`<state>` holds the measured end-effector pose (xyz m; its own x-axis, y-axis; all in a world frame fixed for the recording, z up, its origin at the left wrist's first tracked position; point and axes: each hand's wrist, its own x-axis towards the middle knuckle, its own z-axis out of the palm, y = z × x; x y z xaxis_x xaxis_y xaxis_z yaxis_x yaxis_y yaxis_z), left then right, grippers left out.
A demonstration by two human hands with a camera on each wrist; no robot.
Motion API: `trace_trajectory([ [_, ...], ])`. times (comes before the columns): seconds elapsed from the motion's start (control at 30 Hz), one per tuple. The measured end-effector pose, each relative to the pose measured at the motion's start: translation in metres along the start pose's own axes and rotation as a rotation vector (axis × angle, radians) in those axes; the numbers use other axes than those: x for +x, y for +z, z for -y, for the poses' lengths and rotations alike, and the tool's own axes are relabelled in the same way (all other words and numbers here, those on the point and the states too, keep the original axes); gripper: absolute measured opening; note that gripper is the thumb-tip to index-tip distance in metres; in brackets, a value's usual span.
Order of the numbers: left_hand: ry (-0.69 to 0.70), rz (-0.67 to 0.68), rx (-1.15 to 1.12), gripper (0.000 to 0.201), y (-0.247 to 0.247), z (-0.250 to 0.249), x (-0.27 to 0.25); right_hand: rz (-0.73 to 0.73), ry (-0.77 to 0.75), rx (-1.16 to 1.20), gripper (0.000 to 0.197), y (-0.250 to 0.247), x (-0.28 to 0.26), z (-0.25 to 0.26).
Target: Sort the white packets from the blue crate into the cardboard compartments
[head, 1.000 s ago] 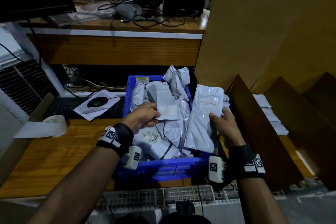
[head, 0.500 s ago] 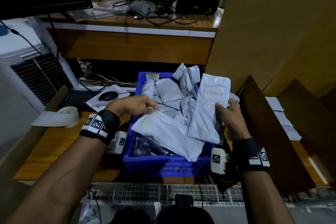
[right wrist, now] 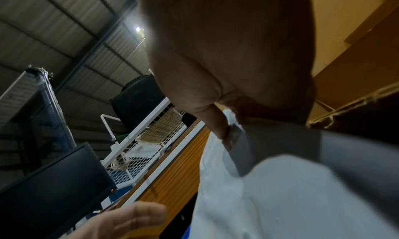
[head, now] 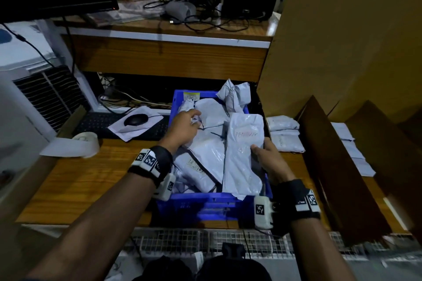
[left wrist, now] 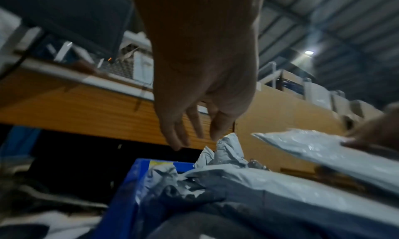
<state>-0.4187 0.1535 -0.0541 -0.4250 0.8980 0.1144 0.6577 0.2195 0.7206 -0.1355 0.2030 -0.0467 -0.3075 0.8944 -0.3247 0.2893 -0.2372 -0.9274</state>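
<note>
Holding a long white packet (head: 244, 150) with handwriting on it, your right hand (head: 271, 162) has its grip closed on the packet's right edge, thumb on top, above the right side of the blue crate (head: 205, 207). Your left hand (head: 182, 130) reaches over the heap of white packets (head: 207, 143) in the crate with its grip loose, fingers (left wrist: 177, 133) spread and holding nothing. The crate sits on the wooden table (head: 75, 187), just left of the cardboard compartments (head: 331, 166). Several flat packets (head: 283, 134) already lie in the nearest compartment, more (head: 351, 146) in the next one. A tape roll (head: 85, 143) and a mouse (head: 135, 119) rest at your left
</note>
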Motion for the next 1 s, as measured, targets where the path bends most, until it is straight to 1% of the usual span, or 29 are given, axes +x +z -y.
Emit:
trace_trajectory([
  [0.03,0.084,-0.019,0.076,0.036,-0.004,0.001,-0.007,-0.021,-0.007,0.003,0.023,-0.003,0.004,-0.001],
  [0.07,0.176,0.010,0.127,0.042,-0.008,-0.001,-0.017,-0.046,-0.017,0.016,0.026,-0.007,0.005,0.000],
  [0.1,0.267,0.102,0.176,0.047,-0.011,-0.003,-0.027,-0.079,-0.032,0.033,0.028,-0.010,0.007,0.002],
  [0.17,0.393,0.368,0.309,0.054,-0.013,-0.007,-0.044,-0.169,-0.048,0.061,0.024,-0.018,0.004,0.013],
  [0.2,0.423,0.484,0.380,0.059,-0.012,-0.008,-0.052,-0.204,-0.048,0.075,0.022,-0.022,0.004,0.017],
  [0.23,0.434,0.571,0.444,0.068,-0.008,-0.009,-0.059,-0.226,-0.055,0.085,0.021,-0.025,0.004,0.019],
  [0.27,0.425,0.625,0.500,0.079,-0.003,-0.009,-0.065,-0.227,-0.061,0.086,0.019,-0.026,0.002,0.023],
  [0.3,0.425,0.641,0.537,0.088,0.001,-0.009,-0.070,-0.227,-0.073,0.088,0.019,-0.026,0.002,0.025],
  [0.37,0.478,0.595,0.610,0.097,0.011,-0.011,-0.075,-0.223,-0.088,0.087,0.019,-0.025,0.001,0.026],
  [0.47,0.612,0.489,0.710,0.090,0.020,-0.019,-0.071,-0.207,-0.091,0.087,0.022,-0.017,-0.001,0.024],
  [0.53,0.692,0.439,0.761,0.072,0.022,-0.025,-0.065,-0.202,-0.088,0.103,0.024,-0.013,-0.004,0.024],
  [0.63,0.755,0.367,0.687,0.041,0.015,-0.032,-0.062,-0.210,-0.088,0.141,0.024,-0.015,-0.011,0.027],
  [0.7,0.742,0.300,0.624,0.030,0.007,-0.033,-0.061,-0.216,-0.101,0.189,0.025,-0.022,-0.016,0.032],
  [0.8,0.697,0.141,0.594,0.026,-0.004,-0.034,-0.056,-0.221,-0.140,0.265,0.027,-0.034,-0.024,0.041],
  [0.93,0.579,-0.071,0.535,0.008,-0.026,-0.035,-0.047,-0.257,-0.190,0.357,0.031,-0.049,-0.031,0.051],
  [1.0,0.478,-0.142,0.443,0.008,-0.035,-0.034,-0.044,-0.269,-0.208,0.387,0.032,-0.053,-0.034,0.055],
])
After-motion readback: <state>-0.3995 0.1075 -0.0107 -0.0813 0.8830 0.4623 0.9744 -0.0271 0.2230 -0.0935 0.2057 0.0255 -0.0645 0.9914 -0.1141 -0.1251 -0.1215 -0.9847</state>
